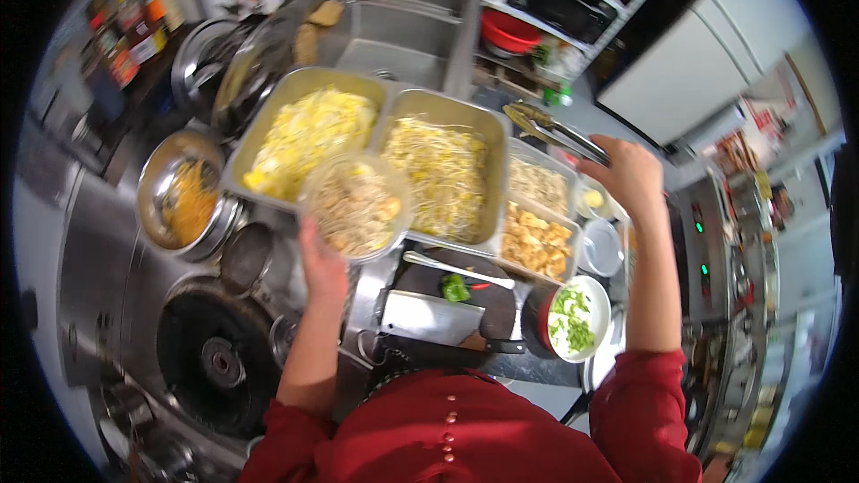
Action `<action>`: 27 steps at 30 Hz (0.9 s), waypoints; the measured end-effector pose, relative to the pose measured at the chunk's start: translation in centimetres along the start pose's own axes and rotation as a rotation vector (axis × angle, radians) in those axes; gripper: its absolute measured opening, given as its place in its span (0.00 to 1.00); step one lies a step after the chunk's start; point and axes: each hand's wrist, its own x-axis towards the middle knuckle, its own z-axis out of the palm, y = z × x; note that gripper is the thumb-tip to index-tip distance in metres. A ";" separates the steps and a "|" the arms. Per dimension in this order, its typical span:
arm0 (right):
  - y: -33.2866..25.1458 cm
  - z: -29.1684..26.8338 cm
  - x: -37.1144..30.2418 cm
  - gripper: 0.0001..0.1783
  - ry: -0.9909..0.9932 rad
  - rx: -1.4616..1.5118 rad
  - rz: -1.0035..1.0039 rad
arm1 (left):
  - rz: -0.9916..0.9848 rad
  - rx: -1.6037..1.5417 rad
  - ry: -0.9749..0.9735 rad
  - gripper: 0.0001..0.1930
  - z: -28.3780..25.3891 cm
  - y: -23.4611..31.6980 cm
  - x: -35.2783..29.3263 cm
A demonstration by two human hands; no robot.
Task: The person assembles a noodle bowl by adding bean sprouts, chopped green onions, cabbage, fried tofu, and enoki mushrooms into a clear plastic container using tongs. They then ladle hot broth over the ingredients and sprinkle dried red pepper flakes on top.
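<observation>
From the head view I've got the left hand up under a clear round bowl of noodles, grip wrapped on its near edge, holding it just above the seam between two big metal trays. The tray on the left is piled with yellow shredded stuff, the one on the right holds pale bean sprouts. The bowl hangs over the near rims of both.

The right hand is out past the sprout tray, grip closed on a pair of metal tongs whose tips point back toward the sink end. I can't tell if the tongs have anything in them.

Right of the sprouts sit two smaller trays, one with pale strands and one with fried tofu-looking cubes. Nearer me on the table is a dark round chopping board with a cleaver, a green pepper and a white spoon. A white bowl of chopped greens sits just right of the board. Off to the left there's a steel bowl with orange shreds, and a black burner below it.
</observation>
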 end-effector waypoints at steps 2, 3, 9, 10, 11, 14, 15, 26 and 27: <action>3.0 3.0 0.6 0.27 -0.079 -0.091 0.103 | -0.048 0.038 -0.013 0.39 0.3 0.2 -0.4; 4.3 4.7 0.7 0.27 -0.119 -0.092 0.131 | -0.050 0.067 -0.018 0.39 0.6 0.3 -0.6; 9.4 14.0 0.1 0.25 -0.265 -0.112 0.179 | -0.043 0.095 -0.040 0.38 2.4 -0.3 -1.4; 9.7 15.1 0.0 0.25 -0.276 -0.116 0.187 | -0.051 0.107 -0.068 0.37 2.6 -0.6 -1.6; 10.0 16.0 0.1 0.27 -0.334 -0.102 0.206 | -0.062 0.110 -0.073 0.37 2.8 -0.9 -1.8; 10.4 18.2 -0.1 0.28 -0.303 -0.048 0.196 | -0.078 0.107 -0.079 0.37 3.5 -2.1 -2.4; 10.5 18.6 -0.1 0.28 -0.334 -0.021 0.219 | -0.070 0.100 -0.100 0.37 3.7 -2.6 -2.6; 14.5 13.9 -4.0 0.25 -0.196 0.281 0.224 | -0.142 0.132 -0.147 0.37 5.8 -6.9 -4.2; 14.8 13.3 -4.3 0.25 -0.180 0.288 0.219 | -0.152 0.133 -0.148 0.37 6.0 -7.3 -4.3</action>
